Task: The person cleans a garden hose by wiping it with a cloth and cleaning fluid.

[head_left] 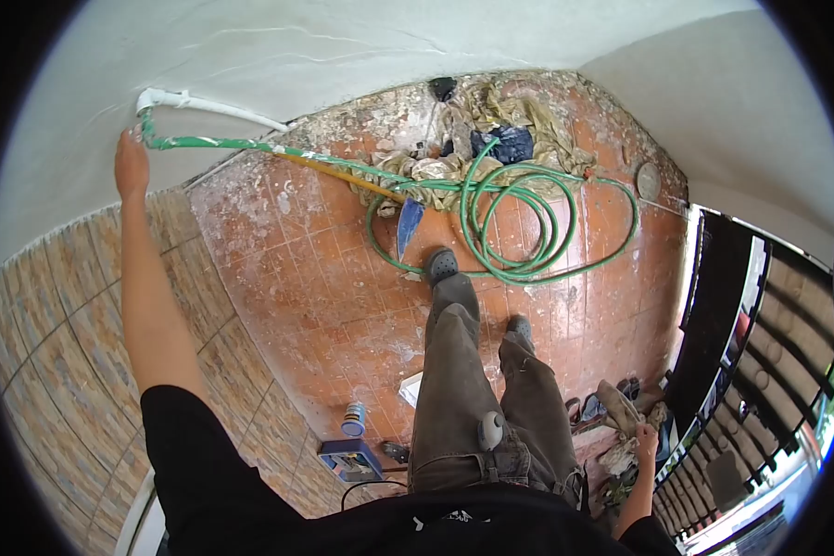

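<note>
My left hand [132,167] reaches up to the wall on the left. Its fingers are closed at the green fitting [147,124], just below the elbow of a white pipe [215,107]. From there a green hose [211,143] runs right along the wall and lies in loops on the tiled floor. Down at the lower right, my right hand [647,443] is held low with its fingers curled in. It overlaps a brownish cloth [616,405] in this view, and I cannot tell whether it holds anything.
Behind the hose loops lie a crumpled plastic sheet [547,125] and a dark blue bundle [508,144]. A yellow-handled tool with a blue head [410,223] rests near my foot. A tin [353,420] and blue box [350,461] stand lower left; a black metal gate [769,357] is at right.
</note>
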Demonstrator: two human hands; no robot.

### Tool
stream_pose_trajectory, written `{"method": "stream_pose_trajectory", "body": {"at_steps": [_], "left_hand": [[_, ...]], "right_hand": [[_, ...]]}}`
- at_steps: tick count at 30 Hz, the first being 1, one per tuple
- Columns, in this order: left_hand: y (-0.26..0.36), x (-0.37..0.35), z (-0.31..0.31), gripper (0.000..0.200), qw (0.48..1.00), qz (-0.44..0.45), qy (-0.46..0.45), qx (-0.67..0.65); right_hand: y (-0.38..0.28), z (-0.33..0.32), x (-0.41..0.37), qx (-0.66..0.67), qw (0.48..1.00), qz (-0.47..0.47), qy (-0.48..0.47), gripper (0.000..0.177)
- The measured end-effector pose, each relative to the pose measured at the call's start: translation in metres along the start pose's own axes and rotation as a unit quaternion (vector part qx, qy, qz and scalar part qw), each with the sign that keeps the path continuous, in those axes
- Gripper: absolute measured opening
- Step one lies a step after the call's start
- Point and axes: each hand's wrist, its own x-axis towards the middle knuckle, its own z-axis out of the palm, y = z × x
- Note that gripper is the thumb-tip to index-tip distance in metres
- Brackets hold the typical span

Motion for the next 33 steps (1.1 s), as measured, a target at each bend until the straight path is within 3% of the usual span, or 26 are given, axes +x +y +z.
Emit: {"method": "stream_pose_trajectory", "body": {"at_steps": [2, 3, 5, 7, 17, 19, 22, 26, 28, 31, 33], "left_hand": [[0.006, -0.007, 0.001, 0.034, 0.999, 0.012, 0.024, 0.019], [0.014, -0.010, -0.001, 0.033, 0.999, -0.012, 0.022, 0.033], [0.019, -0.010, -0.003, 0.033, 0.998, -0.034, 0.017, 0.050], [0.012, -0.006, -0.001, 0.033, 0.995, -0.084, 0.005, 0.058], [0.011, -0.002, 0.002, 0.033, 0.989, -0.135, -0.007, 0.066], [0.002, 0.002, 0.008, 0.034, 0.986, -0.151, -0.025, 0.073], [0.002, 0.004, 0.007, 0.035, 0.983, -0.164, -0.025, 0.074], [0.002, 0.004, 0.006, 0.036, 0.984, -0.160, -0.025, 0.072], [0.000, 0.004, 0.007, 0.036, 0.989, -0.140, -0.015, 0.051], [0.001, 0.005, 0.006, 0.036, 0.986, -0.157, -0.022, 0.046], [0.002, 0.005, 0.006, 0.036, 0.986, -0.158, -0.024, 0.046]], "right_hand": [[-0.021, -0.003, -0.008, 0.080, 0.984, 0.148, -0.055, 0.029], [-0.005, 0.004, -0.007, 0.079, 0.983, 0.156, -0.054, 0.029], [0.032, 0.025, -0.001, 0.013, 0.998, 0.047, -0.026, 0.029], [0.012, 0.025, 0.001, 0.004, 0.997, 0.057, -0.043, 0.030], [-0.015, 0.033, 0.016, 0.086, 0.992, 0.067, -0.060, 0.028], [-0.072, 0.010, 0.012, 0.078, 0.989, 0.090, -0.084, 0.027], [-0.049, 0.024, 0.015, 0.098, 0.992, 0.044, -0.071, 0.026], [-0.040, 0.030, 0.016, 0.094, 0.990, 0.063, -0.081, 0.026], [-0.029, 0.037, 0.017, 0.097, 0.992, 0.018, -0.074, 0.026], [-0.037, 0.037, 0.014, 0.130, 0.982, 0.100, -0.091, 0.026], [-0.043, 0.037, 0.014, 0.129, 0.983, 0.093, -0.093, 0.026]]}}
